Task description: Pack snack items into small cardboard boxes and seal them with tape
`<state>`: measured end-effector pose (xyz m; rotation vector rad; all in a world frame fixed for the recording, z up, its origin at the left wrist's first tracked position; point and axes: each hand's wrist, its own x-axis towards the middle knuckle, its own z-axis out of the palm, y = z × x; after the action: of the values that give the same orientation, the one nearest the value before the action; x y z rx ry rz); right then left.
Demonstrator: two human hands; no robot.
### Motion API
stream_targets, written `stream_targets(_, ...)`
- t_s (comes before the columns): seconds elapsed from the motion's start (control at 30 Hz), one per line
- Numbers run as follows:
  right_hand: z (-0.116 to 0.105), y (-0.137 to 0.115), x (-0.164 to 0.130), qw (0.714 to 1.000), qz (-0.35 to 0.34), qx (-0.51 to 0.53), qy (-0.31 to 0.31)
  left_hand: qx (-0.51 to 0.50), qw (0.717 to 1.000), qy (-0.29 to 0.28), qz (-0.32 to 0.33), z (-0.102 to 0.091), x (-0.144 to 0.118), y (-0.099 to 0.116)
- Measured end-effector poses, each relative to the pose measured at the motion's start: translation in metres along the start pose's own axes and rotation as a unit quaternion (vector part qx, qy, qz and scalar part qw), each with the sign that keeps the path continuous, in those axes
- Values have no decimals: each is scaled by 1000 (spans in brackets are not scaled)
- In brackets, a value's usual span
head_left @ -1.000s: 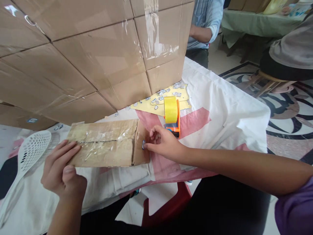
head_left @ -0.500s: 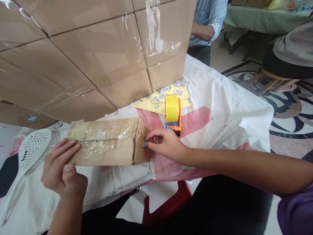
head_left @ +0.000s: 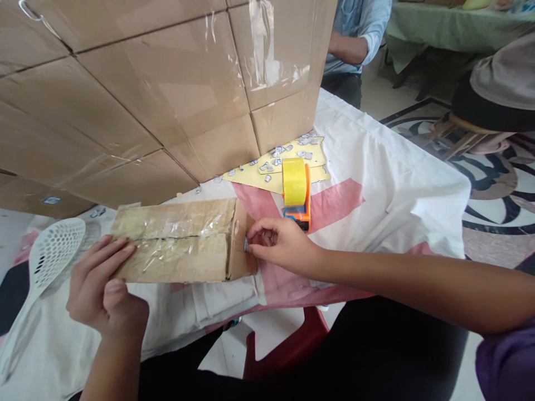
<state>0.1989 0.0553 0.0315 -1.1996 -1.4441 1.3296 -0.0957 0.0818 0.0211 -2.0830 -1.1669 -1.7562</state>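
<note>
At the far left, a white perforated skimmer (head_left: 58,250) is seen, its handle cut off by the frame. The left end of a taped cardboard box (head_left: 179,256) is partly covered by the left hand (head_left: 100,289); its grip is spread, thumb held apart. Behind, stacked cartons (head_left: 167,94) are cut off above. At the box's right end, a small label (head_left: 246,243) is mostly hidden by the right hand (head_left: 288,248); thumb and forefinger are held close, but whether the label is pinched cannot be told. Beyond, the base of a tape dispenser (head_left: 295,182) is partly screened by that hand. Farther right, creased cloth (head_left: 388,217) is spread broadly, and the edge of the counter (head_left: 363,133) is hidden beneath it.
</note>
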Motion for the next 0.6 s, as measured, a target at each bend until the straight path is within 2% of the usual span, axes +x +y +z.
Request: stream_targets(0.6,-1,4,3,999,-30,-11,-15,15,1000,7,-2,2,1,2)
